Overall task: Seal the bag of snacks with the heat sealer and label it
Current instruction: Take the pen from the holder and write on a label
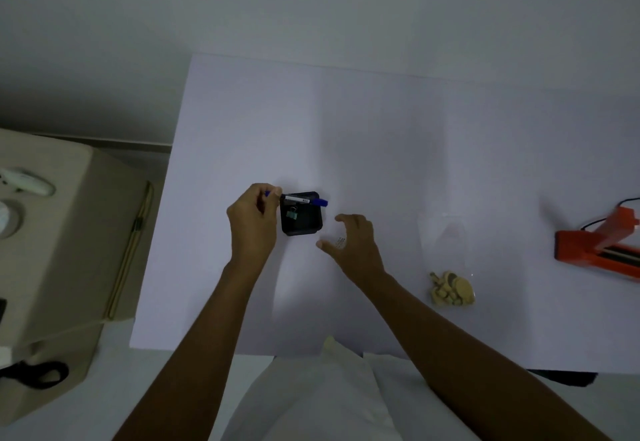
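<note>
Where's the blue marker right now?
In the head view, the blue marker lies across the far rim of the black tray, mid-table, its left end pinched by the left hand.

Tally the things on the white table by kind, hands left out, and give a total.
Black tray: 1
Blue pen: 1
Binder clip: 1
Snack bag: 1
Orange heat sealer: 1
Total: 5
</note>
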